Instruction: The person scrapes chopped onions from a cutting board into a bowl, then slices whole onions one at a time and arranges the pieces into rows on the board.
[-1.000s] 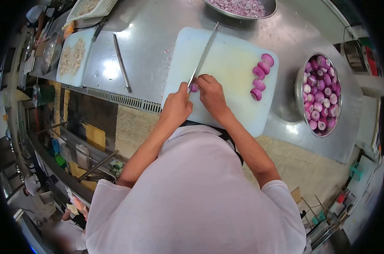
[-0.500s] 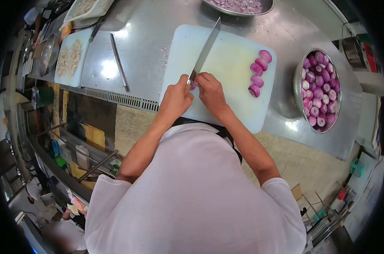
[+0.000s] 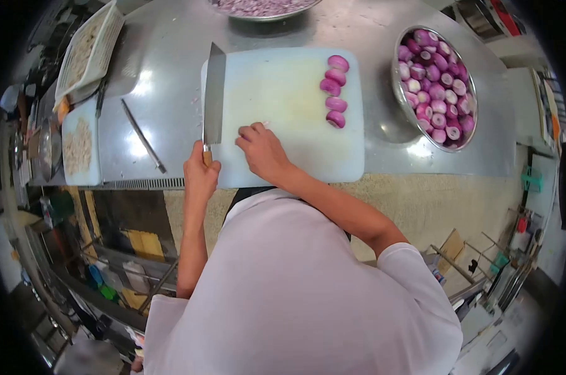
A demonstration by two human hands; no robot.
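My left hand (image 3: 202, 172) is closed round the wooden handle of a broad-bladed knife (image 3: 214, 94). The blade points away from me over the left side of a white cutting board (image 3: 289, 159). To the right of the knife, my right hand (image 3: 262, 150) is over the board with its fingers curled together. A small pale purple bit (image 3: 266, 124) shows by its fingers; what they hold is hidden. Several peeled purple onion pieces (image 3: 334, 104) lie in a column near the board's right edge.
A metal bowl of peeled onions (image 3: 438, 94) stands right of the board, and a bowl of chopped onion (image 3: 267, 7) beyond it. On the left are a metal rod (image 3: 143, 136), a smaller board with pale pieces (image 3: 78, 147) and a white basket (image 3: 92, 50).
The view has shifted. My hands have moved apart, and the knife has gone left, away from my right hand. Its blade now points more straight ahead.
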